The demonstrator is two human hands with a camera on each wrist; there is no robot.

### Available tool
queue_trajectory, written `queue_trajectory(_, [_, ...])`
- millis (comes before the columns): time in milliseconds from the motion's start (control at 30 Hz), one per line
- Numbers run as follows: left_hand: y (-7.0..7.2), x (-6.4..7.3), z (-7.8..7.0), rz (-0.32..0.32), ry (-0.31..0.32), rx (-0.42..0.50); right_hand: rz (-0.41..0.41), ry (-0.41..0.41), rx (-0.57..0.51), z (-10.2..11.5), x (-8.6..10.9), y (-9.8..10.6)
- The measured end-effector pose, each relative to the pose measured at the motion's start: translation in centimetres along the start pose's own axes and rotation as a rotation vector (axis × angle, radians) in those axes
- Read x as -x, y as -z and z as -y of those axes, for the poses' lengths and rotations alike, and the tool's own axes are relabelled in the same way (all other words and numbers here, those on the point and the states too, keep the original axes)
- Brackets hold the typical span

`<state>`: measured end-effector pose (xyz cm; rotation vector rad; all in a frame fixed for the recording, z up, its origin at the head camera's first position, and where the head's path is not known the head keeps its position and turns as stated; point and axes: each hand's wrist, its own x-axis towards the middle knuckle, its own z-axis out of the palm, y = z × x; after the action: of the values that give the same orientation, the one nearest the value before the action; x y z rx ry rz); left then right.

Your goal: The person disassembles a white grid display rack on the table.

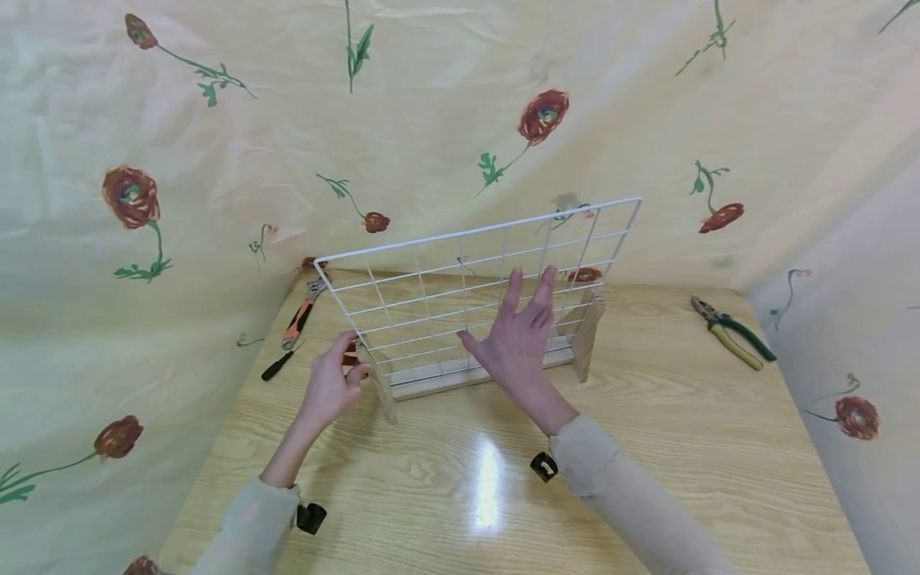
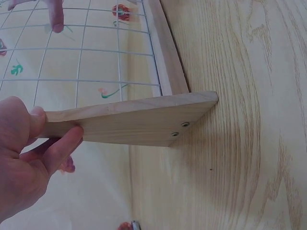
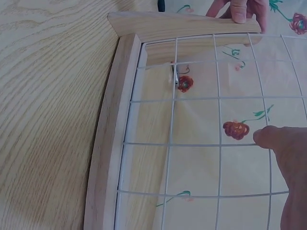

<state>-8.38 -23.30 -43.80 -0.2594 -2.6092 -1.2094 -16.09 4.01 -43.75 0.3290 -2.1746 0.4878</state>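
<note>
Left grip (image 1: 334, 385) pinches left wooden side (image 2: 132, 122); right grip (image 1: 513, 342), fingers spread apart, at near face of white wire grid (image 3: 218, 144), contact unclear. Grid stands far on surface (image 1: 661, 407), long axis left–right, extending right from left grip; right grip nearer its middle.

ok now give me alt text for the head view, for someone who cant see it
A person's left hand grips the wooden side piece of a stand holding a white wire grid, while the right hand is spread over the grid. On the table lie an adjustable wrench and a screwdriver at left, pliers at right.
</note>
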Motion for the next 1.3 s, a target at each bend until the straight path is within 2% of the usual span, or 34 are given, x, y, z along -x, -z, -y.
queue_trajectory(433, [0.0,0.1,0.1,-0.028,-0.004,0.015,0.010,-0.008,0.002,0.5,-0.3,-0.8])
queue_trajectory(733, [-0.3,0.1,0.1,-0.047,-0.014,-0.005,-0.037,0.010,-0.016,0.4,-0.8,-0.2])
queue_trajectory(1300, [-0.4,0.2,0.2,-0.048,-0.004,0.019,-0.035,0.012,-0.028,1.0,-2.5,0.9])
